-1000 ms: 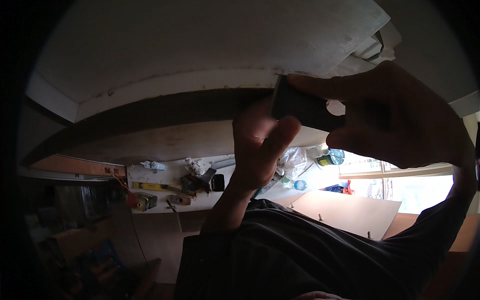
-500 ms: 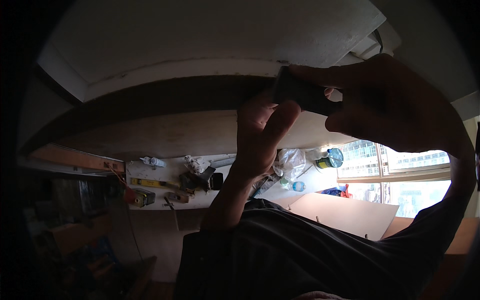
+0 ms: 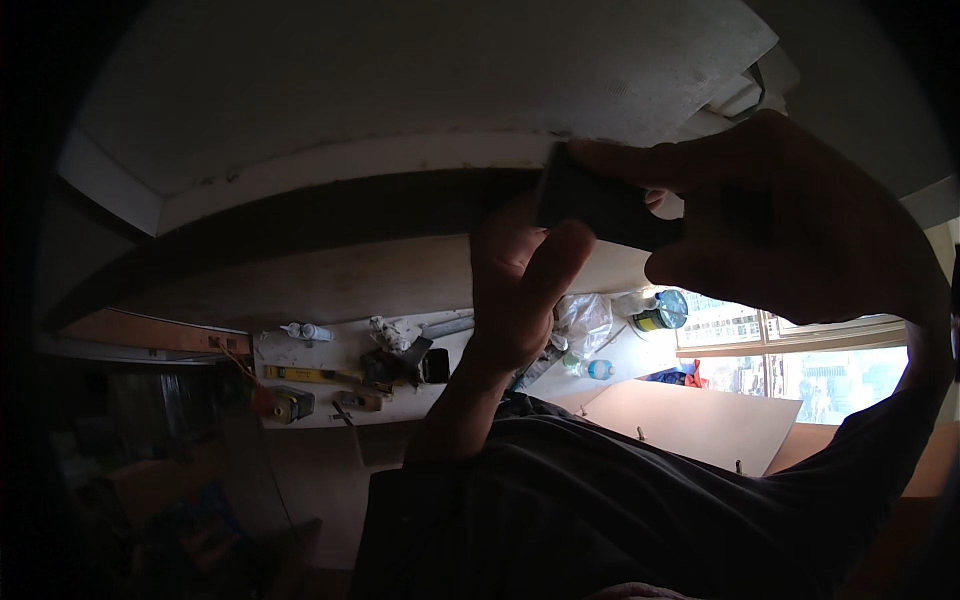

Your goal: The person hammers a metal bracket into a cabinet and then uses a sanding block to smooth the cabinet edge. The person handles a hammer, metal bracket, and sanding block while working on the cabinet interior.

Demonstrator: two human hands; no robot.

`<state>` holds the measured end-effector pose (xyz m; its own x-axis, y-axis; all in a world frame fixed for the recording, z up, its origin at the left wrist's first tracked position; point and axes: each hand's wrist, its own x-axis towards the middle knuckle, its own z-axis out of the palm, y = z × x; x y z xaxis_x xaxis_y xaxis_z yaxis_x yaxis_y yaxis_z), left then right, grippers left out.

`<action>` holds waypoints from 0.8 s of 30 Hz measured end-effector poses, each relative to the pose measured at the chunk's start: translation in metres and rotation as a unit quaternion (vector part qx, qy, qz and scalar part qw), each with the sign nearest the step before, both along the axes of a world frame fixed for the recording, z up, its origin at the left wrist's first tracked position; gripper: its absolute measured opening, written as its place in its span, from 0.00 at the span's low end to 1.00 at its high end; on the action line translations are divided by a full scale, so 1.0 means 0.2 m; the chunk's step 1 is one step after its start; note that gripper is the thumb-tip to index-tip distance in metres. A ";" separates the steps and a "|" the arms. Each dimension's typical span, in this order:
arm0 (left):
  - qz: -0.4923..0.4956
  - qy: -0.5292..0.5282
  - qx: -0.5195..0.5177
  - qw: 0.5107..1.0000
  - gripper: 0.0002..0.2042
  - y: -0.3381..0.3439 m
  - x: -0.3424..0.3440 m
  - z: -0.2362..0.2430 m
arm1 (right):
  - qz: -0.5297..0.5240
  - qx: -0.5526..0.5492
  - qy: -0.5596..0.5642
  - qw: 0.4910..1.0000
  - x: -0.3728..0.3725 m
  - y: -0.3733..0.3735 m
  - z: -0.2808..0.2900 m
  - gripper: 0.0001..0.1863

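My right hand [image 3: 745, 215], raised at the upper right, is closed on a dark putty knife [image 3: 590, 200] with a wide, flat blade that narrows toward the fingers. My left hand [image 3: 520, 270] reaches up from below beside the blade. Its thumb lies over the blade's lower edge, while the other fingers pass behind it and are mostly hidden. Left of the blade runs a long dark panel edge [image 3: 350, 205], which looks curved in this view. Whether the blade touches that edge is too dark to make out.
Below the panel, a white counter [image 3: 410, 400] holds a yellow level [image 3: 300, 374], a square can [image 3: 290, 404], a white tube [image 3: 308, 331] and a clear plastic bag [image 3: 585, 320]. A large bottle [image 3: 665, 310] stands by the window [image 3: 830, 385]. A pale sheet [image 3: 700, 425] lies nearby.
The putty knife and both hands have shifted slightly left, the blade also a little lower. The whole view has tilted slightly. Both hands keep their hold.
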<state>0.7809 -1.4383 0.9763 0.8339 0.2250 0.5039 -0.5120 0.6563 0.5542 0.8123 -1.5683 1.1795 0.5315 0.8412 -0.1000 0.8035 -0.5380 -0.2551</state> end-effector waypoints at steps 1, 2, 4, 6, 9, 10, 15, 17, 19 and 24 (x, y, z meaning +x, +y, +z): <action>0.003 0.001 0.001 1.000 0.21 0.00 0.00 -0.01 | -0.017 -0.005 0.025 1.000 0.00 0.02 0.01 0.32; 0.005 0.003 0.004 1.000 0.21 0.01 0.01 -0.01 | -0.008 -0.001 0.041 0.999 0.01 0.03 0.02 0.31; -0.008 -0.032 0.015 0.999 0.19 0.02 0.02 -0.02 | -0.028 -0.046 0.039 0.998 0.02 0.06 0.05 0.30; -0.029 -0.082 0.018 0.996 0.17 0.03 0.03 -0.02 | -0.051 -0.114 0.001 0.992 0.04 0.08 0.06 0.29; -0.037 -0.080 -0.011 0.996 0.16 0.02 0.02 0.00 | -0.047 -0.066 0.024 0.996 0.04 0.07 0.04 0.28; -0.024 -0.069 0.005 0.997 0.16 0.02 0.02 0.01 | -0.038 -0.065 -0.003 0.997 0.04 0.07 0.03 0.27; -0.002 -0.040 0.066 0.997 0.19 0.12 0.00 0.04 | -0.037 -0.031 0.035 0.998 0.00 0.06 0.03 0.30; -0.003 -0.026 0.072 0.997 0.21 0.15 -0.01 0.04 | -0.088 -0.064 0.093 0.990 -0.02 0.08 0.06 0.32; -0.011 -0.031 0.084 0.996 0.22 0.19 -0.01 0.03 | -0.102 -0.063 0.146 0.982 -0.04 0.11 0.10 0.33; -0.005 -0.026 0.100 0.995 0.24 0.20 -0.03 0.03 | -0.180 -0.212 0.083 0.957 -0.07 0.20 0.13 0.30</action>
<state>0.7753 -1.3987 0.9820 0.8077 0.1077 0.5796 -0.5368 0.5408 0.6476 0.7990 -1.5281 1.2055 0.7260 0.4725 -0.4997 0.5149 -0.8551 -0.0606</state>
